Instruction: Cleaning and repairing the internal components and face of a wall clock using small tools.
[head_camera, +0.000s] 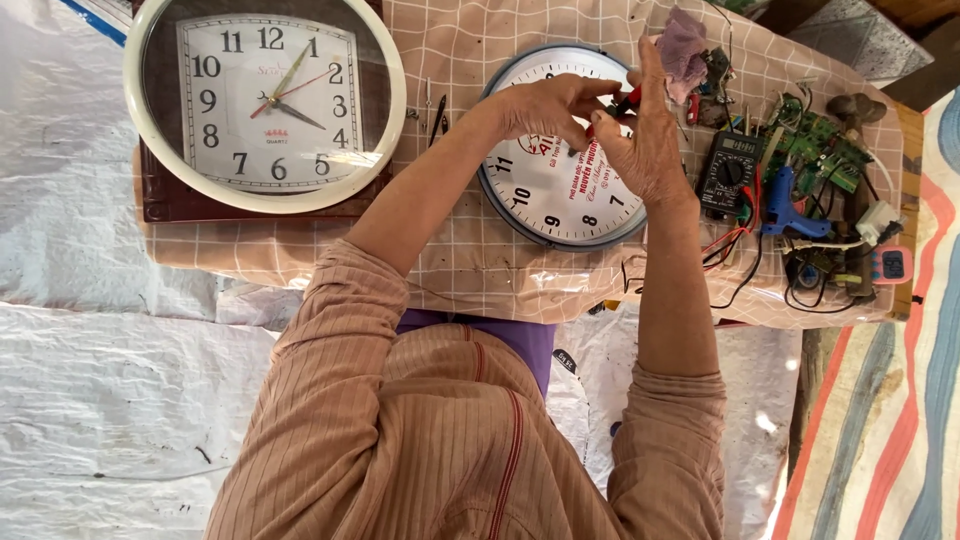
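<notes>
Head view: hands (600, 120) over round clock (545, 195)

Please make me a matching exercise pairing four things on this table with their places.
Things:
1. oval clock
2. round clock
3. multimeter
4. glue gun

Places:
A. under both hands
B. far left of the table, on a dark board
C. just right of the multimeter
D. between the round clock and the glue gun

Pairs: 1-B, 2-A, 3-D, 4-C
</notes>
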